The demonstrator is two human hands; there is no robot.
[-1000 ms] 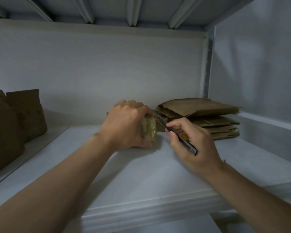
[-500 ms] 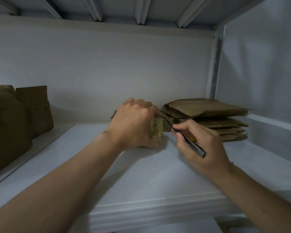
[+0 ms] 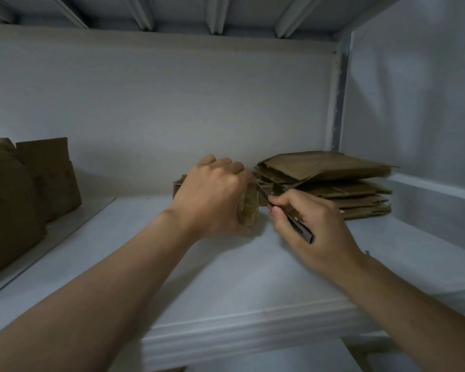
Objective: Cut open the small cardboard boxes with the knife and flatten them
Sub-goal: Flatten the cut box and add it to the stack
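R hand (image 3: 314, 224) has edged in toward the small box (image 3: 249, 208) vs half a sec ago, and the knife (image 3: 290, 218) w/ it: handle end now sits nearer the box, blade tip at the top right edge of the taped end. L hand (image 3: 212, 194) has barely shifted. Its fingers curl over the top, clamping the box low on the shelf (image 3: 226, 277); resting or just off it, can't tell. R hand pinches the knife pen-style, thumb and forefinger close to the blade.

Reads as a cut under way on the tape seam, prob early in the stroke. Whether the blade is actually thru the tape is hidden by the L knuckles. Box not yet flattened.

Pile of flattened boxes (image 3: 325, 183) lies just behind the knife, by the back right corner, so several look done. Brown boxes (image 3: 24, 189) at far left, well apart, look uncut, so more to go.
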